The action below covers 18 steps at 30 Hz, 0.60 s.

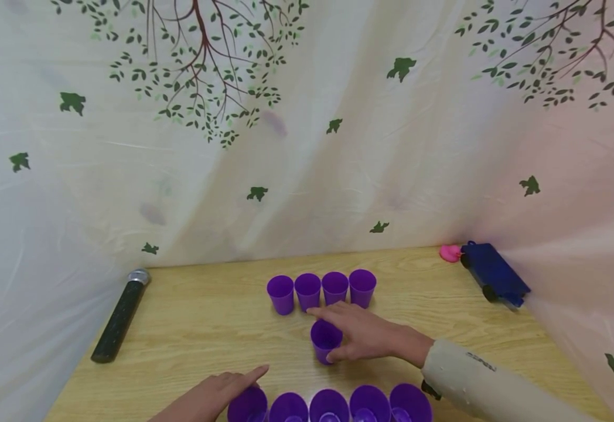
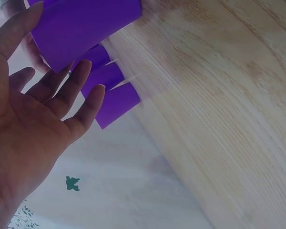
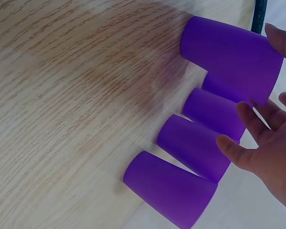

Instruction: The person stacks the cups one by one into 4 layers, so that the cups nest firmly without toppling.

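Observation:
A purple cup (image 1: pixel 324 339) stands upright in the middle of the table. My right hand (image 1: pixel 362 334) holds it from the right, thumb on the near side and fingers at the far side. In the right wrist view the thumb (image 3: pixel 280 40) lies against the rim end of that cup (image 3: pixel 231 57), and the lower fingers are spread apart. My left hand (image 1: pixel 214 392) is at the leftmost purple cup (image 1: pixel 248 405) of the near row, index finger stretched out past it. Loosely bent, spread fingers (image 2: pixel 78 86) show beside this cup (image 2: pixel 86 28) in the left wrist view.
Several purple cups (image 1: pixel 362 288) stand in a row farther back. More form the near row (image 1: pixel 329 405). A black microphone (image 1: pixel 119 319) lies at the left, a blue toy vehicle (image 1: pixel 494 272) and pink toy (image 1: pixel 450 253) at the back right. A patterned curtain (image 1: pixel 307 158) encloses the wooden table (image 1: pixel 207 316).

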Motion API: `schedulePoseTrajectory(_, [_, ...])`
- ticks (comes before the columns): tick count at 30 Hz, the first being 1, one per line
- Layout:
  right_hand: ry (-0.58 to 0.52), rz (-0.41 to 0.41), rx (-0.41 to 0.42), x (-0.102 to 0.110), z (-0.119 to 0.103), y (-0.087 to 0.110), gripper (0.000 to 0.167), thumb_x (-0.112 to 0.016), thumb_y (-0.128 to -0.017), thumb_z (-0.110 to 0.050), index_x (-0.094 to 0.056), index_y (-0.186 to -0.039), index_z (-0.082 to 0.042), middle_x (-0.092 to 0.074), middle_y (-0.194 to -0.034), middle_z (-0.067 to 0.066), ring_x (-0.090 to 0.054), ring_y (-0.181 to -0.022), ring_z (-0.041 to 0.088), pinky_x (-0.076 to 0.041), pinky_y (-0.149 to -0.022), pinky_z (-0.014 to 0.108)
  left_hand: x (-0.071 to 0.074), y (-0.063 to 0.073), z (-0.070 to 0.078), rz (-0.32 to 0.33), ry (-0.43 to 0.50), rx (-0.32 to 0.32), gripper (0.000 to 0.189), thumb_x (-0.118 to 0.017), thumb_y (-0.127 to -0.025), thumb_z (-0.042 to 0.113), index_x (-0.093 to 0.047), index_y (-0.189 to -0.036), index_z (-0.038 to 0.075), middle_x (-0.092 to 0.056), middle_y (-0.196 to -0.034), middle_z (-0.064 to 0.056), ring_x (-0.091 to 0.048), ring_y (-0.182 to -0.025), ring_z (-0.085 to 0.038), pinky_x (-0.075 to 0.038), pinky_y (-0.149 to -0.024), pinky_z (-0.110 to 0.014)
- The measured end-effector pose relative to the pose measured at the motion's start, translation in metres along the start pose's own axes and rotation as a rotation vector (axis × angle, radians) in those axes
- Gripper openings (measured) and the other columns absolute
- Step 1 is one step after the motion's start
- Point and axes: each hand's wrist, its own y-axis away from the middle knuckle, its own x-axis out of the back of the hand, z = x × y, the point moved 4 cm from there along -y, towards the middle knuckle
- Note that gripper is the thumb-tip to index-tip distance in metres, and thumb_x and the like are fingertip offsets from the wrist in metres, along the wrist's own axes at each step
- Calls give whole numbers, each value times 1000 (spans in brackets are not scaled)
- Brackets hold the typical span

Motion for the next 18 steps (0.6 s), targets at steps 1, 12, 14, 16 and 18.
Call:
schedulePoseTrajectory(1, [-2, -4, -6, 0, 0, 0, 86, -80, -83, -35, -36, -156, -18, -52, -150, -2, -49, -137, 21, -39, -115, 47, 0, 0, 0, -10, 12, 12, 85, -64, -90, 61, -29, -159, 25, -62, -135, 1, -63, -116, -16, -55, -93, -38])
schedulePoseTrajectory(12, [-11, 22, -17, 0, 3, 1, 88, -80, -81, -37, -38, -155, -18, -56, -146, 0, -51, -132, 20, -42, -113, 45, 5, 3, -1, -10, 61, 81, 86, -65, -88, 63, -26, -159, 33, -61, -137, 3, -61, -120, -18, -54, -95, -43])
schedulePoseTrajectory(14, [-18, 28, -21, 0, 4, 1, 88, -80, -81, -38, -38, -155, -19, -56, -146, -1, -51, -132, 19, -42, -112, 45, 6, 3, -1, -3, 49, 82, 87, -64, -88, 64, -26, -159, 33, -61, -136, 4, -61, -120, -18, -54, -95, -43])
schedulePoseTrajectory(16, [-22, 31, -22, 1, 4, 2, 88, -80, -81, -38, -37, -155, -20, -55, -146, -2, -51, -133, 18, -42, -113, 44, 7, 4, -1, 4, 41, 73, 87, -65, -88, 64, -26, -159, 33, -62, -135, 5, -61, -119, -17, -54, -95, -42])
schedulePoseTrajectory(18, [-28, 32, -21, 1, 5, 2, 88, -80, -81, -38, -37, -156, -22, -54, -148, -3, -51, -133, 18, -42, -113, 43, 8, 4, 0, 29, 12, 39, 87, -65, -87, 64, -27, -159, 31, -63, -133, 4, -62, -117, -16, -55, -92, -41])
